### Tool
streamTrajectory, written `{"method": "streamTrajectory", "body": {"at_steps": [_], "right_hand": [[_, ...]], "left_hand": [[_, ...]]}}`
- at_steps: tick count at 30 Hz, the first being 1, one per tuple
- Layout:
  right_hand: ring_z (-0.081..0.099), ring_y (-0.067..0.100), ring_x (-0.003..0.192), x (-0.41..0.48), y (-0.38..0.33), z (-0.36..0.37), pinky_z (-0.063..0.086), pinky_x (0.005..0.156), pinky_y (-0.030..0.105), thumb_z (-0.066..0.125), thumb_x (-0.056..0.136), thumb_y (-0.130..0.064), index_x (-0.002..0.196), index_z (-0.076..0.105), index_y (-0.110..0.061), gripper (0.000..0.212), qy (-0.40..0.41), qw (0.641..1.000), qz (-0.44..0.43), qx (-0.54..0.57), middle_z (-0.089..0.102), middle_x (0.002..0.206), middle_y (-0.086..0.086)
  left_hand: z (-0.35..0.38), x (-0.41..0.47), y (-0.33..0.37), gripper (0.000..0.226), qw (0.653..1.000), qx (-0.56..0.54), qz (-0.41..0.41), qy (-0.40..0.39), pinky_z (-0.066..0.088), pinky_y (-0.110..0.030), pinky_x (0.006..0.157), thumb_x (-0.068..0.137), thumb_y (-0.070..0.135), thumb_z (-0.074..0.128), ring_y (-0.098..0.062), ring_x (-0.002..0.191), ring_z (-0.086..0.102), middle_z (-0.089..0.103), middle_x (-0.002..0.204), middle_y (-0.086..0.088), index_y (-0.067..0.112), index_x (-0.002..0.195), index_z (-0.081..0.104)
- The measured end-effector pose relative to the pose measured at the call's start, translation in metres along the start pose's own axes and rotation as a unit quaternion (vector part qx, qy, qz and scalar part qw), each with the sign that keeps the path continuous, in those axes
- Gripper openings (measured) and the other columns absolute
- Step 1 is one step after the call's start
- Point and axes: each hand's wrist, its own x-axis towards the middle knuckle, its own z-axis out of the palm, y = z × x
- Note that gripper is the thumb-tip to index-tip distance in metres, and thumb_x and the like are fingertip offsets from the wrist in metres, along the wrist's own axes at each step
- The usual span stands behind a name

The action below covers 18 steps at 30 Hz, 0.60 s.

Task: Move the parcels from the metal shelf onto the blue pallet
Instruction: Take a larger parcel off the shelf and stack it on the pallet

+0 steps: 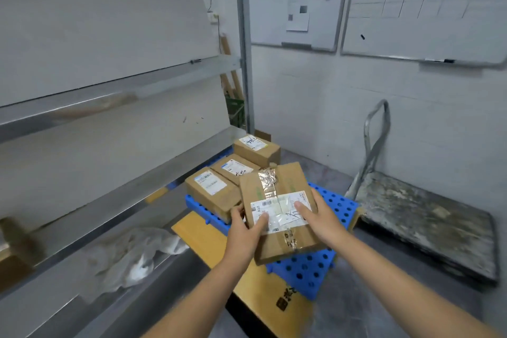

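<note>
I hold a brown cardboard parcel with clear tape and a white label above the blue pallet. My left hand grips its left edge, thumb on the label. My right hand grips its right edge. Three other brown parcels lie in a row on the pallet's left side: a near one, a middle one and a far one. The metal shelf runs along the left.
A crumpled white plastic bag lies on the lower shelf level. A flat yellow-brown carton lies on the floor against the pallet. A grey platform trolley stands at the right. Whiteboards hang on the wall.
</note>
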Motion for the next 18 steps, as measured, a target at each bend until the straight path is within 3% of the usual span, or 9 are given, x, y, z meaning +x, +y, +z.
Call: {"method": "streamTrajectory", "body": {"at_steps": [5, 8, 10, 12, 15, 18], "right_hand": [[0.052, -0.022, 0.082, 0.054, 0.035, -0.084, 0.038, 0.063, -0.001, 0.059, 0.093, -0.040, 0.123, 0.041, -0.047, 0.036, 0.005, 1.000, -0.005, -0.023, 0.057, 0.101, -0.031], [0.051, -0.028, 0.078, 0.085, 0.049, -0.122, 0.039, 0.060, -0.003, 0.059, 0.093, -0.037, 0.123, 0.041, -0.046, 0.036, -0.009, 1.000, -0.013, -0.025, 0.058, 0.102, -0.031], [0.054, -0.019, 0.084, 0.102, 0.055, -0.139, 0.041, 0.062, 0.004, 0.057, 0.095, -0.035, 0.130, 0.042, -0.039, 0.039, -0.023, 0.999, -0.018, -0.025, 0.060, 0.105, -0.026], [0.058, -0.005, 0.093, 0.120, 0.059, -0.151, 0.042, 0.071, 0.009, 0.055, 0.096, -0.033, 0.139, 0.040, -0.033, 0.045, -0.040, 0.999, -0.018, -0.025, 0.061, 0.116, -0.015], [0.055, 0.008, 0.109, 0.142, 0.063, -0.158, 0.044, 0.091, 0.026, 0.053, 0.097, -0.032, 0.147, 0.030, -0.033, 0.054, -0.048, 0.998, -0.030, -0.027, 0.055, 0.125, -0.013], [0.056, 0.009, 0.110, 0.171, 0.067, -0.163, 0.045, 0.095, 0.030, 0.053, 0.097, -0.030, 0.147, 0.029, -0.033, 0.055, -0.062, 0.997, -0.031, -0.022, 0.055, 0.125, -0.012]], "left_hand": [[0.095, 0.028, 0.017, 0.050, 1.000, 0.012, -0.011, 0.001, 0.049, -0.021, 0.078, 0.087, 0.041, 0.068, 0.011, 0.091, 0.053, 0.053, 0.105, 0.024, 0.031, 0.124, 0.036], [0.141, 0.042, 0.023, 0.051, 1.000, 0.002, -0.013, 0.014, 0.047, -0.012, 0.072, 0.088, 0.039, 0.068, 0.011, 0.094, 0.054, 0.053, 0.107, 0.028, 0.034, 0.127, 0.034], [0.162, 0.049, 0.027, 0.050, 0.999, 0.001, -0.012, 0.029, 0.044, -0.009, 0.066, 0.089, 0.037, 0.068, 0.017, 0.090, 0.051, 0.051, 0.106, 0.030, 0.035, 0.125, 0.034], [0.180, 0.058, 0.029, 0.049, 0.999, 0.005, -0.013, 0.044, 0.043, -0.010, 0.071, 0.089, 0.035, 0.068, 0.020, 0.088, 0.049, 0.048, 0.105, 0.032, 0.032, 0.125, 0.034], [0.197, 0.075, 0.033, 0.052, 0.998, 0.012, -0.018, 0.063, 0.045, -0.022, 0.086, 0.090, 0.032, 0.068, 0.009, 0.097, 0.050, 0.049, 0.111, 0.024, 0.025, 0.130, 0.036], [0.211, 0.103, 0.033, 0.054, 0.996, 0.015, -0.025, 0.082, 0.047, -0.029, 0.094, 0.090, 0.033, 0.067, -0.007, 0.113, 0.052, 0.051, 0.124, 0.011, 0.021, 0.134, 0.037]]}}
